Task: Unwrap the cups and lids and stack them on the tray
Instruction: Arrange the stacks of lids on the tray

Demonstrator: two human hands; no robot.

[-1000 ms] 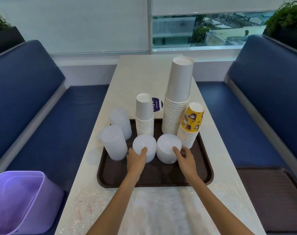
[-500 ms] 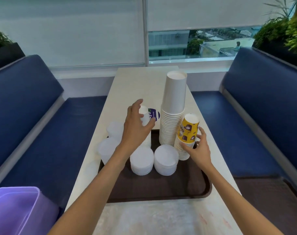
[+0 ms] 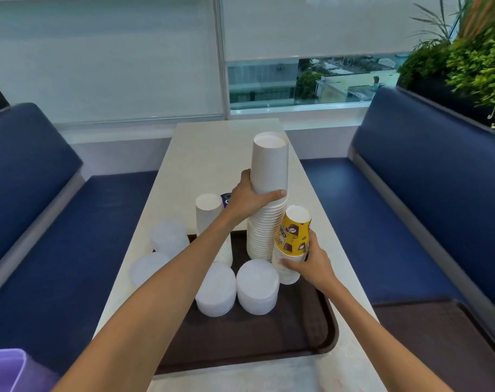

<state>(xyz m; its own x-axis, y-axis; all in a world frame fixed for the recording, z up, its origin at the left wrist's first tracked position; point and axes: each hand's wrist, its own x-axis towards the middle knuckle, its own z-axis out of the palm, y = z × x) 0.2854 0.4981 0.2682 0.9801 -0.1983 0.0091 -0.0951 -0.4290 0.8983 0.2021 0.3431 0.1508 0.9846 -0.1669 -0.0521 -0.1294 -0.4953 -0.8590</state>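
Note:
A dark brown tray [image 3: 311,335] lies on the pale table. On it stands a tall stack of white cups [image 3: 269,176]; my left hand [image 3: 249,198] grips it about halfway up. Right of it is a shorter stack topped by a yellow patterned cup [image 3: 293,236], and my right hand [image 3: 311,261] holds that stack low on its side. A smaller white cup stack [image 3: 208,213] stands at the left, partly behind my left forearm. Two stacks of white lids [image 3: 257,287] [image 3: 216,292] sit at the tray's middle.
Two translucent lid stacks [image 3: 168,236] [image 3: 147,268] sit at the tray's left edge. A purple bin [image 3: 6,369] is at the lower left. Blue benches flank the table [image 3: 212,154]. A second tray [image 3: 438,343] lies on the right bench. A purple sticker [image 3: 226,198] peeks out behind my left hand.
My left hand rose from the lid stacks, passed the small cup stack and took hold of the tall white stack. My right hand moved from the lids to the yellow cup stack.

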